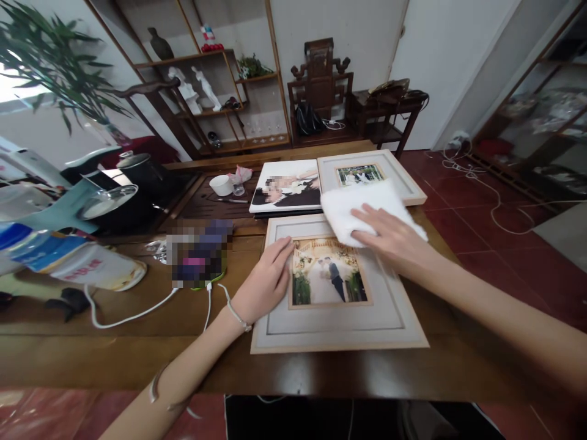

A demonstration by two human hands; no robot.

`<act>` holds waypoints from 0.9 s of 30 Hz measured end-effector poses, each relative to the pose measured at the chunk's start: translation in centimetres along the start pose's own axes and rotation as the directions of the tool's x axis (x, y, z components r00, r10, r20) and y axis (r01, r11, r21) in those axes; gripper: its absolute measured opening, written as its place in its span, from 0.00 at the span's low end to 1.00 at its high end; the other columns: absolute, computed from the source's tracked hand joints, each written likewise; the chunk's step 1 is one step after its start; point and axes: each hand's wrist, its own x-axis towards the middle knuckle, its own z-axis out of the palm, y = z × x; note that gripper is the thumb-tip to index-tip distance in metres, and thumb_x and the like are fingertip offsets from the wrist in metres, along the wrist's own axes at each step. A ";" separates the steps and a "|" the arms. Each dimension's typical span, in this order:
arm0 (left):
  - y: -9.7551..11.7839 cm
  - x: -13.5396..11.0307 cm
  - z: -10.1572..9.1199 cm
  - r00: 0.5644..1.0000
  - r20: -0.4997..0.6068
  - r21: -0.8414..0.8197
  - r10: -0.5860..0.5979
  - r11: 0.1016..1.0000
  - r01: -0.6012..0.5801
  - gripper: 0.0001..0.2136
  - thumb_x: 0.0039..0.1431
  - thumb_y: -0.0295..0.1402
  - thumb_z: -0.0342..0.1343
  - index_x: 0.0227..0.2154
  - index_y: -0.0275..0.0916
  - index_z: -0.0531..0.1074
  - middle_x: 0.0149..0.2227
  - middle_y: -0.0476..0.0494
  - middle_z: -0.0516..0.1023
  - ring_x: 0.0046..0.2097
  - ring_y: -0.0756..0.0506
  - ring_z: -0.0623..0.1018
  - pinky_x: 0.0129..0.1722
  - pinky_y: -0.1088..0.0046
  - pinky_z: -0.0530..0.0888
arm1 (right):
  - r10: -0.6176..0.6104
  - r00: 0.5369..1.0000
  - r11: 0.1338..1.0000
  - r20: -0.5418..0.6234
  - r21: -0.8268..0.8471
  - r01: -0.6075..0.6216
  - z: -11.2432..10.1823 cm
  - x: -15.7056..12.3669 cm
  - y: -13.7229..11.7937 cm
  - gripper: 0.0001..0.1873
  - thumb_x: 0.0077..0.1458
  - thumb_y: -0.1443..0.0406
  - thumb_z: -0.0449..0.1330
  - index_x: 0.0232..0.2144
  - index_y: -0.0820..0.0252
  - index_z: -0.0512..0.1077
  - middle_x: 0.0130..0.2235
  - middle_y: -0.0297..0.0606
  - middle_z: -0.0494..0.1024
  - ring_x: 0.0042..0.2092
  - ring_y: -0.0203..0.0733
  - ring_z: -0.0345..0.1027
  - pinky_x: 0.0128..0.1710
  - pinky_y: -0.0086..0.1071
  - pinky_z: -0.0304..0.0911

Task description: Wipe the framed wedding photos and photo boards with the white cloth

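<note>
A light wooden picture frame (pixel 270 342) with a wedding photo (pixel 328 272) in its middle lies flat on the table in front of me. My left hand (pixel 263 278) rests on the left side of the frame, fingers stretched out and holding nothing. At the frame's upper right corner, my right hand (pixel 383 229) has a folded white cloth (pixel 342 208) under its fingers. That cloth covers the corner and also overlaps the lower part of a second framed photo (pixel 328 166) behind. Beside it lies a white-edged photo panel (pixel 266 177), stacked on something dark.
On the left stand a blue-and-white package (pixel 87 260), a black pot (pixel 137 205) and a charging phone (pixel 202 263) with white cables. A white cup (pixel 221 185) sits on the dark tea tray (pixel 197 205). Chairs and shelves stand behind the wooden table (pixel 220 363).
</note>
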 end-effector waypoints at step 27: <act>0.4 -1.4 0.2 0.997 -0.025 -0.078 -0.076 0.994 0.074 0.20 0.66 0.28 0.43 0.59 0.34 0.67 0.63 0.33 0.66 0.65 0.41 0.64 0.66 0.53 0.60 | -0.016 0.965 0.997 0.260 -0.065 0.034 3.0 0.8 -0.8 0.29 0.48 0.78 0.54 0.53 0.61 0.70 0.63 0.56 0.62 0.65 0.67 0.49 0.57 0.67 0.49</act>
